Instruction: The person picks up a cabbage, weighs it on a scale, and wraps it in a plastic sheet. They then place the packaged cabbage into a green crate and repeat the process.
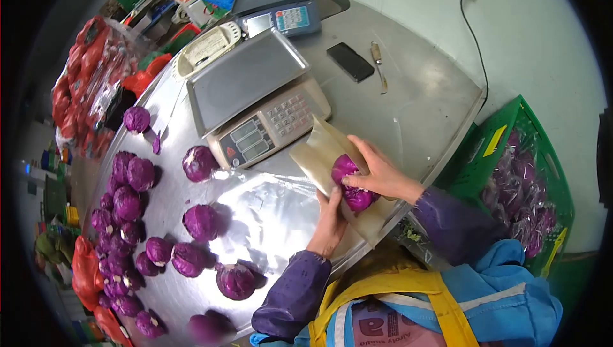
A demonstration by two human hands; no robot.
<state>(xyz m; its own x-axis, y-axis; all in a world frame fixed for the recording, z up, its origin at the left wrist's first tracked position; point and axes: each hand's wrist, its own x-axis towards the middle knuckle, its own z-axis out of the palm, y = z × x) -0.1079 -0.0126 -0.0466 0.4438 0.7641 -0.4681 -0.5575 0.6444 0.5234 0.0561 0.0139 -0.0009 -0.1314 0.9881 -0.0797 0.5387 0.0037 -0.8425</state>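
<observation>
At the table's near edge I hold a purple cabbage point(357, 201) between both hands. My right hand point(380, 176) grips it from the right, thumb pressed on its leaves and fingers along its far side. Against its left side rests my left hand point(329, 222), closed on the cabbage, with the thumb upright and the other fingers partly hidden. Beneath the cabbage lies a yellowish translucent sheet point(313, 155), one end of it reaching up to the scale point(281, 123). The nearest loose cabbages point(235, 281) sit on the metal table left of my left hand.
Many more cabbages point(128, 203) crowd the table's left side. Beyond the scale stand a white basket point(207, 50) and a second scale point(281, 12). A phone point(350, 61) and a wooden-handled knife point(378, 63) lie farther back. At right, a green crate point(536, 136) holds wrapped cabbages.
</observation>
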